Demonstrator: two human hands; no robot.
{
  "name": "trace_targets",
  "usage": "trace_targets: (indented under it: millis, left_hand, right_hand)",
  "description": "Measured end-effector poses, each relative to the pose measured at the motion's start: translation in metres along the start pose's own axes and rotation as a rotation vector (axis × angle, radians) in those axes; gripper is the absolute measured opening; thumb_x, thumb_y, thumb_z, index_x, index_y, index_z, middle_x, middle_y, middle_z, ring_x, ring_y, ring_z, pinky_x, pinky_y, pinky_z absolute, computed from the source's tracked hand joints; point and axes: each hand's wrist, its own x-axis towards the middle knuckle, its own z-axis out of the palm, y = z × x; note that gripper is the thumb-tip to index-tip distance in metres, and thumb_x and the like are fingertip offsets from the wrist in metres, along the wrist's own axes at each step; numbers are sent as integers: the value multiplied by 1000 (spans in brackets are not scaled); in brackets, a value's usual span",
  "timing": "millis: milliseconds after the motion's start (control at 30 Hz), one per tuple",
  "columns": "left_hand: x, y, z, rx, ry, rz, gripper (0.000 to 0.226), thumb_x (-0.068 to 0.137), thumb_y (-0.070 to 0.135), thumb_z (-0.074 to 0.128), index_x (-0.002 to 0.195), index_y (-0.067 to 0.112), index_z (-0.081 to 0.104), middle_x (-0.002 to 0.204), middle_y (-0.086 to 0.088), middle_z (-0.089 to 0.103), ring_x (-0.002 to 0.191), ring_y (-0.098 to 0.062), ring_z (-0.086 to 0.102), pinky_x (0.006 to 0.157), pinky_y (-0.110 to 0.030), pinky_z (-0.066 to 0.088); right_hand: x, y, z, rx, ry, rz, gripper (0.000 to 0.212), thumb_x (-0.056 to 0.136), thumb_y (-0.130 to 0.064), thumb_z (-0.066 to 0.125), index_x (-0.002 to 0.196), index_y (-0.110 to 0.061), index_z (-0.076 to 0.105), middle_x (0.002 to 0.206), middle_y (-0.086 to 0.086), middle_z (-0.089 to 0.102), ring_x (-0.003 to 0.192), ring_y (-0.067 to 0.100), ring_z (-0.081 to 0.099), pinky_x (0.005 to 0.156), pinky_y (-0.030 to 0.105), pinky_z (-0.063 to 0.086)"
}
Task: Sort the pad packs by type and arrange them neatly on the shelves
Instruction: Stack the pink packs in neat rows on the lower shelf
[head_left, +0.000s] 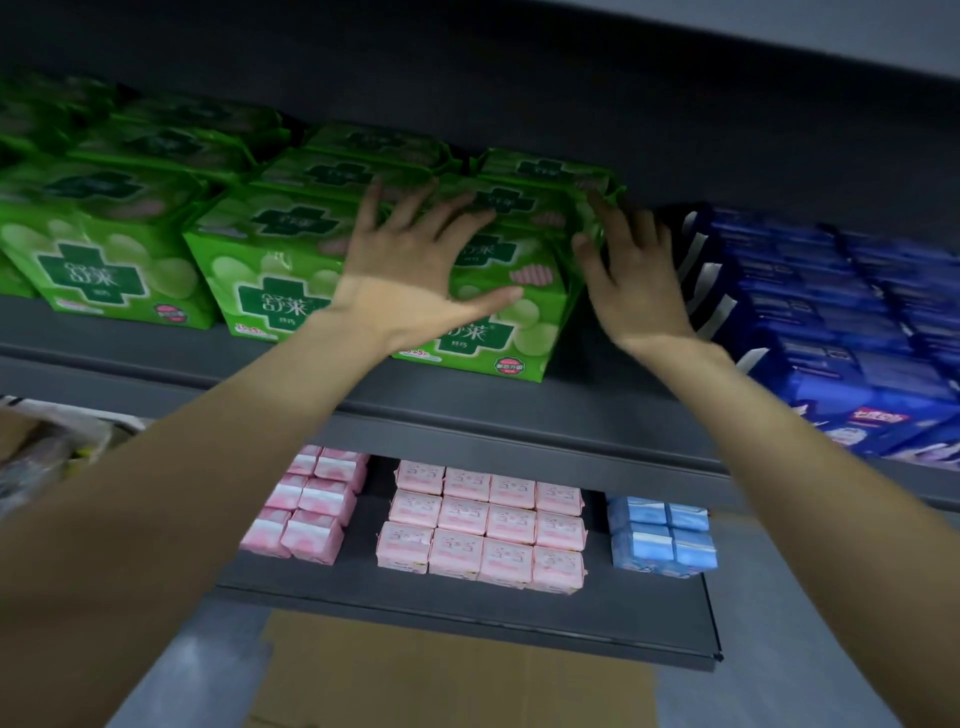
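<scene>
Green pad packs (117, 270) stand in rows along the upper shelf (467, 400). My left hand (410, 270) lies flat with spread fingers on the front of the rightmost green pack (519, 322). My right hand (628, 280) presses with straight fingers against that pack's right side. Dark blue packs (841, 332) are stacked to the right on the same shelf. On the lower shelf (467, 613) sit pink-and-white packs (311, 509), pale pink packs (483, 525) in a neat block, and light blue packs (662, 538).
A narrow gap separates the green packs from the dark blue stack. Flattened cardboard (441, 675) lies on the floor below the lower shelf. A box or bag with loose items (47, 441) shows at the left edge.
</scene>
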Motion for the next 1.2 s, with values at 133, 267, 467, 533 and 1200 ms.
trace_targets:
  millis: [133, 267, 467, 533, 1200]
  left_hand:
    - [7, 4, 9, 51, -76, -27, 103, 65, 88, -1, 149, 33, 22, 155, 4, 29, 143, -22, 24, 116, -52, 9]
    - [6, -2, 12, 108, -123, 19, 120, 51, 98, 7, 149, 30, 23, 154, 3, 31, 140, -23, 30, 115, -50, 16]
    - [7, 1, 13, 117, -103, 30, 121, 49, 97, 13, 147, 29, 29, 152, 3, 35, 138, -22, 35, 114, -50, 18]
    - [6, 0, 14, 125, -89, 30, 121, 49, 97, 14, 147, 29, 30, 151, 2, 37, 137, -23, 37, 114, -50, 19]
    - [-11, -6, -9, 105, -39, 109, 96, 66, 84, 42, 134, 17, 50, 130, -8, 58, 116, -30, 54, 101, -41, 39]
  right_hand:
    - [29, 25, -2, -142, -80, -84, 72, 89, -64, 12, 148, -26, 29, 146, 17, 33, 138, 41, 24, 112, 56, 19]
    - [55, 30, 0, 42, -314, -35, 65, 95, -64, 22, 151, -31, 15, 157, 11, 15, 144, 30, 15, 118, 45, 16]
    - [70, 13, 2, 79, -422, -76, 61, 97, -59, 23, 148, -26, 28, 157, 5, 22, 144, 21, 20, 118, 35, 14]
    - [75, 10, 8, 74, -432, -109, 61, 97, -59, 24, 149, -27, 28, 157, 5, 20, 144, 20, 18, 118, 33, 13]
    - [43, -29, -4, -153, -353, -268, 57, 99, -51, 28, 148, -22, 30, 157, 8, 17, 145, 28, 6, 118, 37, 5]
